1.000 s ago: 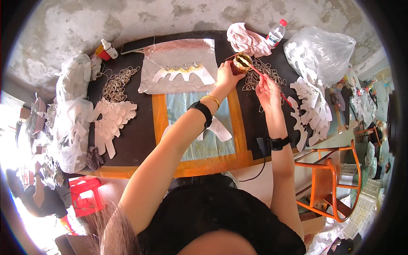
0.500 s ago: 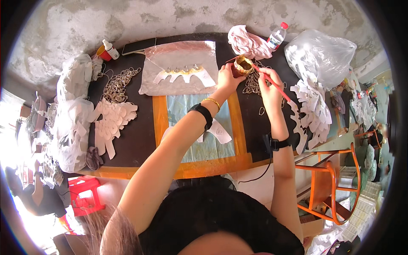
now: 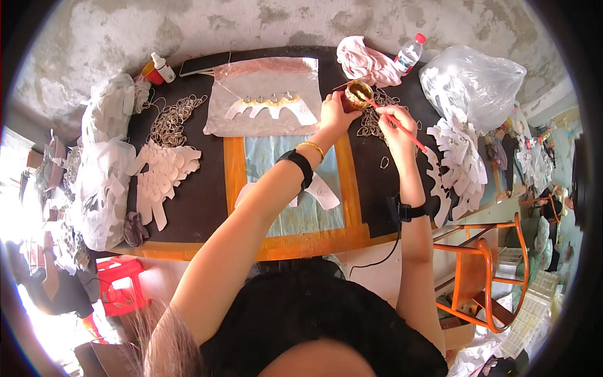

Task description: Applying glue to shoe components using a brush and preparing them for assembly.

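Two hands work together: the left hand [image 3: 336, 113] grips a small jar [image 3: 357, 95], likely light and spillable, by its sides; the right hand [image 3: 394, 122] pinches a thin brush [image 3: 402, 127] dipping inside.

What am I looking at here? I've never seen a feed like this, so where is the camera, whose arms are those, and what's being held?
The camera is a fisheye worn on a person's head, looking down, so the table's straight edges look bent. The two bare arms coming up from the bottom are that person's own. The left hand grips a small gold-rimmed pot. The right hand holds a thin red-handled brush with its tip at the pot. On the dark table lie a foil sheet with a white cutout on it, more white cutouts at left, piles of metal rings, a water bottle, a pink cloth and a plastic bag.
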### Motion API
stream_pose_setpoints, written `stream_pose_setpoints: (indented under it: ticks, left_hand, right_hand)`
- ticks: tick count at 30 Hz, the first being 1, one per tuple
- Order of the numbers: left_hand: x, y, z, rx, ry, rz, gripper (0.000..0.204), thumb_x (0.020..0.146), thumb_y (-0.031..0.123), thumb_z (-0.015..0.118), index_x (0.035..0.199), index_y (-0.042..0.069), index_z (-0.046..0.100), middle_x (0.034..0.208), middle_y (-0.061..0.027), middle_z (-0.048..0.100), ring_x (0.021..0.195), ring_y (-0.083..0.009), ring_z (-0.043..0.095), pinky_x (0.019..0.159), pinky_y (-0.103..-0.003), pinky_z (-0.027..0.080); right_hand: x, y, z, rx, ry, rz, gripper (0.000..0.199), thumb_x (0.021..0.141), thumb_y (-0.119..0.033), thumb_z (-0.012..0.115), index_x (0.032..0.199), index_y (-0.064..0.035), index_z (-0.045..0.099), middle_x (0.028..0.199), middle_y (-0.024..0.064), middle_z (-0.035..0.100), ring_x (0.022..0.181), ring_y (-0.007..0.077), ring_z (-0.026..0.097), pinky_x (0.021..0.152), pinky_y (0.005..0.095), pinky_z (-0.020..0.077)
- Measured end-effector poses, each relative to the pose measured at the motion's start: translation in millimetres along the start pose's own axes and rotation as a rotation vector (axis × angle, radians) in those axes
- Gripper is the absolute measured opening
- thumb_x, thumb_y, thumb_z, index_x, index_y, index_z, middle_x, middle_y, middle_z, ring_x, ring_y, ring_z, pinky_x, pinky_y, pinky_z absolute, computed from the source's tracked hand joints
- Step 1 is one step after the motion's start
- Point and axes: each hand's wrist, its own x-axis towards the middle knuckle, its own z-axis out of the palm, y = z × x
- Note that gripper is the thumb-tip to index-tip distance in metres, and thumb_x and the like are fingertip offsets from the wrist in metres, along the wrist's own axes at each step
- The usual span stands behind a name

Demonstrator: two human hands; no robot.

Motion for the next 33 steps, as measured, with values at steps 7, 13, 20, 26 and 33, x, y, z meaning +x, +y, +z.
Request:
stream_pose_setpoints:
  ticks: [7, 13, 20, 26, 33]
  left_hand:
    - [-4.3, 6.4, -2.7, -0.009, -0.009, 0.003, 0.068, 0.063, 0.031, 0.084, 0.115, 0.0, 0.054, 0.105, -0.0171, 0.06, 0.1, -0.0316, 0.059, 0.089, -0.039, 0.048]
    - [-4.2, 6.9, -3.7, -0.037, -0.04, -0.042, 0.068, 0.061, 0.027, 0.085, 0.115, 0.002, 0.053, 0.106, -0.016, 0.058, 0.102, -0.0324, 0.055, 0.091, -0.039, 0.045]
    - [-2.9, 3.9, -1.9, -0.029, -0.037, -0.042, 0.069, 0.061, 0.028, 0.085, 0.116, 0.003, 0.052, 0.107, -0.0159, 0.058, 0.103, -0.0324, 0.055, 0.092, -0.039, 0.044]
    - [-2.8, 0.5, -0.7, -0.026, -0.004, 0.012, 0.067, 0.062, 0.029, 0.084, 0.114, 0.002, 0.054, 0.105, -0.0167, 0.059, 0.101, -0.032, 0.057, 0.09, -0.039, 0.046]
    - [-4.4, 3.4, -0.8, -0.024, -0.009, 0.007, 0.064, 0.063, 0.029, 0.084, 0.114, 0.001, 0.055, 0.105, -0.0169, 0.059, 0.099, -0.031, 0.059, 0.088, -0.039, 0.048]
  right_hand:
    - [-0.3, 0.0, -2.1, -0.003, -0.018, -0.045, 0.016, 0.082, 0.002, 0.064, 0.097, -0.0014, 0.069, 0.085, 0.01, 0.065, 0.074, 0.0187, 0.063, 0.068, 0.0273, 0.0484]
    - [-6.6, 8.0, 5.4, 0.113, -0.006, 0.019, 0.013, 0.085, 0.0, 0.064, 0.097, 0.0006, 0.068, 0.08, 0.0088, 0.065, 0.069, 0.0132, 0.061, 0.063, 0.0247, 0.0469]
    - [-10.1, -8.1, 5.9, 0.224, 0.079, 0.269, 0.015, 0.088, -0.004, 0.064, 0.102, -0.0004, 0.066, 0.074, 0.0025, 0.061, 0.064, 0.0041, 0.054, 0.058, 0.0206, 0.044]
    - [-17.4, 6.0, 11.0, 0.194, 0.071, 0.221, 0.014, 0.083, 0.0, 0.066, 0.097, -0.0004, 0.065, 0.082, 0.0049, 0.066, 0.071, 0.0075, 0.06, 0.065, 0.0221, 0.0482]
    - [-16.3, 4.0, 7.1, 0.157, 0.046, 0.134, 0.016, 0.081, 0.002, 0.066, 0.098, 0.0016, 0.067, 0.091, 0.0104, 0.067, 0.079, 0.0136, 0.064, 0.073, 0.0252, 0.0501]
